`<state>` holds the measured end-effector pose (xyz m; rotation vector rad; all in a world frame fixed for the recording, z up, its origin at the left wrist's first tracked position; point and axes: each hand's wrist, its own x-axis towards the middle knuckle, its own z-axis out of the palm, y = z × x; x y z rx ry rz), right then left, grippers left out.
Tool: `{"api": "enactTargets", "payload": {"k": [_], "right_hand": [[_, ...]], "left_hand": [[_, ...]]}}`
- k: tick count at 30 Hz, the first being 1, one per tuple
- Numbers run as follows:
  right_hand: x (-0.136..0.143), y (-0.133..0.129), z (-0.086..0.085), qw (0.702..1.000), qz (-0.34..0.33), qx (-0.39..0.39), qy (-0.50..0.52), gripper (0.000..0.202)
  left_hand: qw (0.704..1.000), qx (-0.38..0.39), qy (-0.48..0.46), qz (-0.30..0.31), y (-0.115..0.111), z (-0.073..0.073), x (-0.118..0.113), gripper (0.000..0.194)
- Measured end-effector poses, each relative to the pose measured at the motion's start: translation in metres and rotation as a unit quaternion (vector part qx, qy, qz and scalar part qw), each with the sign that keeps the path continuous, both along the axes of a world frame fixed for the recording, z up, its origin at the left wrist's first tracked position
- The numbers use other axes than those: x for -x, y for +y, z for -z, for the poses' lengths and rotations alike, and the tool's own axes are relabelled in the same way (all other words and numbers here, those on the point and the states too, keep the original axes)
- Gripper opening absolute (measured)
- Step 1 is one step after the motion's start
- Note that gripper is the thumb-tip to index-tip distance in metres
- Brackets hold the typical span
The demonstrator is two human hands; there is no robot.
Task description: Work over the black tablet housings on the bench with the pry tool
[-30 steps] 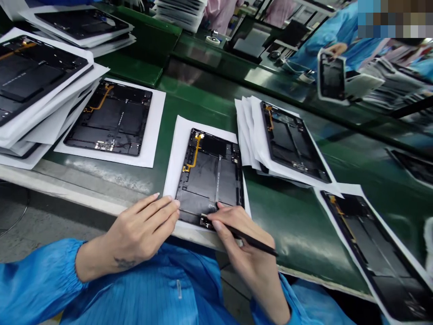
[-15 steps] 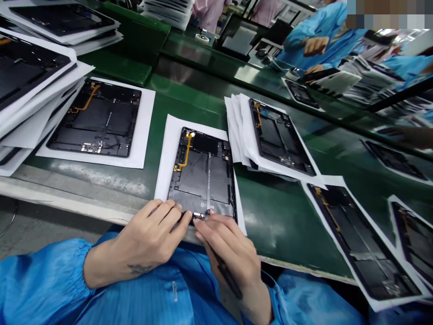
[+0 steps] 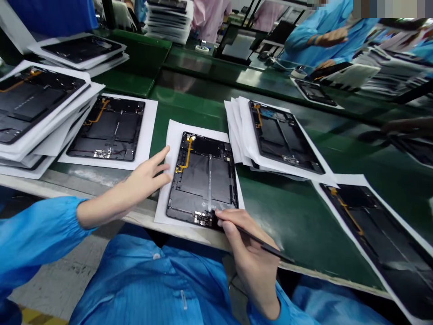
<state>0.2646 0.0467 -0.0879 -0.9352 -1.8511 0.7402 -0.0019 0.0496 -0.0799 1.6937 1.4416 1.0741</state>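
Observation:
An opened black tablet housing (image 3: 199, 180) lies on a white sheet (image 3: 163, 198) in front of me. An orange flex cable (image 3: 187, 158) runs down its upper left, and a small circuit board (image 3: 202, 219) sits at its lower edge. My left hand (image 3: 144, 180) is beside the housing's left side, fingers apart and holding nothing. At the lower right corner, my right hand (image 3: 252, 248) grips a thin dark pen-like tool (image 3: 264, 245), its near end close to the small board.
Left, another tablet housing (image 3: 110, 128) lies on paper beside a stack of housings (image 3: 37, 104). A second stack (image 3: 287, 137) stands to the right, with a further housing (image 3: 382, 243) nearer the edge. Across the green bench (image 3: 280, 212), a person in blue (image 3: 304, 40) works.
My left hand has left the housing's lower edge and moved up and left, its fingers spreading. My right hand has shifted slightly right, its tool now lying flatter. The small board is more exposed.

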Motion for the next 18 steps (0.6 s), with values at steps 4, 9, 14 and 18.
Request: {"api": "enactTargets", "payload": {"k": [4,9,14,18], "right_hand": [[-0.001,0.004,-0.002,1.000,-0.001,0.025,0.013,0.014],[-0.010,0.008,0.004,0.999,0.004,0.045,0.019,0.015],[-0.017,0.012,0.019,0.997,0.048,0.050,0.030,0.020],[-0.020,0.015,0.020,0.999,0.033,0.037,0.000,0.022]], "left_hand": [[0.974,0.156,-0.159,-0.040,0.028,-0.005,-0.001,0.079],[0.964,0.195,-0.181,-0.026,0.049,-0.012,-0.006,0.065],[0.971,0.201,-0.126,-0.004,0.072,-0.025,-0.018,0.023],[0.985,0.151,-0.083,-0.032,0.081,-0.028,-0.031,0.009]]}}
